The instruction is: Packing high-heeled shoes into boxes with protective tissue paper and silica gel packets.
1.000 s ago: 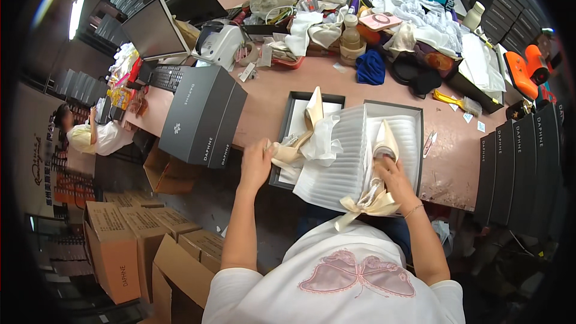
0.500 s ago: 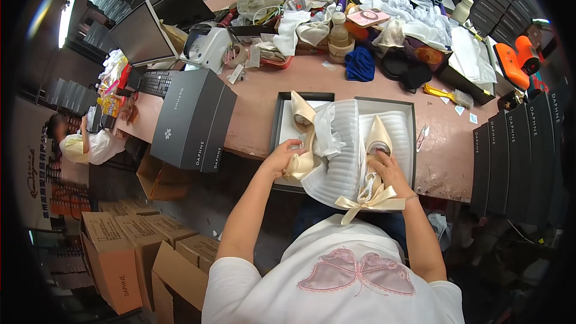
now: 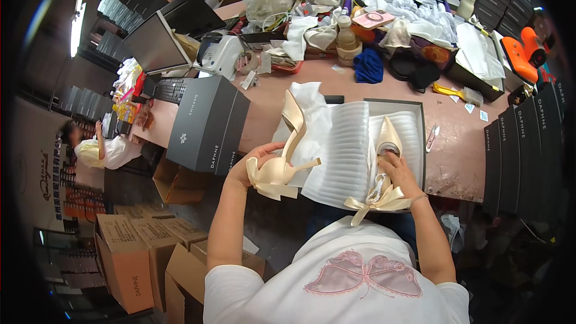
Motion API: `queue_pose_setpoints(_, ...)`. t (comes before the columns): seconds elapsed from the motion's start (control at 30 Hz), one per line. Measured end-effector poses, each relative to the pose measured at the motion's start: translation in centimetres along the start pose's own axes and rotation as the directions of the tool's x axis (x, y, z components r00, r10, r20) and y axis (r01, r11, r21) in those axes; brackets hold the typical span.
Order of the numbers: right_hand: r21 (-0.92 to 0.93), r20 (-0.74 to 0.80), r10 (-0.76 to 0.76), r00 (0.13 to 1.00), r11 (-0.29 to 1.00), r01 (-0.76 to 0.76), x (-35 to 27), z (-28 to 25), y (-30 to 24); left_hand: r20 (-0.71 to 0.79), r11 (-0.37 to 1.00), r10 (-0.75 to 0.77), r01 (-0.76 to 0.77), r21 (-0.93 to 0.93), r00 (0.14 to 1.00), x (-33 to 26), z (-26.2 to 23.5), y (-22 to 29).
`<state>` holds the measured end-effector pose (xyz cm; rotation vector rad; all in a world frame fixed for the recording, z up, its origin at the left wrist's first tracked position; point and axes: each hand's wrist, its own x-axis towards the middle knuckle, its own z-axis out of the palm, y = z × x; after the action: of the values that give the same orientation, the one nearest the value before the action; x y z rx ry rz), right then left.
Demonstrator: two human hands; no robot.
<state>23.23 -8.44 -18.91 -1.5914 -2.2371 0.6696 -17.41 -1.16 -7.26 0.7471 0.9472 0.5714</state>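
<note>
On a cluttered pink surface, the left hand has its fingers closed on a light, stiff cream high-heeled shoe, while the right hand grips its mate over the open shoebox; hold the soles, since the satin probably marks easily.

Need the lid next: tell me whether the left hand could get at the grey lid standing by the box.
Probably not yet: the left hand grips a cream heel. The lid stands close beside it, nothing between.
</note>
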Motion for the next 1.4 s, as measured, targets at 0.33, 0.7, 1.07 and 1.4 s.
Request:
queue_pose_setpoints(0.33, 0.010, 0.005, 0.013, 1.000, 1.000, -0.014, -0.1, -0.1, -0.1, 0.059, 0.986, -0.039, 0.029, 0.163, 0.998, 1.7, 2.3, 0.7)
queue_pose_setpoints(0.7, 0.008, -0.010, 0.007, 1.000, 1.000, -0.006, -0.1, 0.5, -0.1, 0.014, -0.204, 0.464, 0.092, 0.975, 0.886, 7.7, -2.0, -4.8)
queue_pose_setpoints(1.07, -0.031, -0.014, -0.003, 1.000, 1.000, 0.002, -0.2, 1.3, 1.0, 0.342, -0.215, 0.385, -0.278, 0.936, 0.857, 8.4, 6.6, -5.4)
queue_pose_setpoints(1.4, 0.581, -0.100, 0.104, 0.990, 0.814, -0.027, -0.9, -10.6, -3.9, 0.073, 0.169, 0.614, -0.221, 0.960, 0.786, 0.1, 9.3, 8.4)
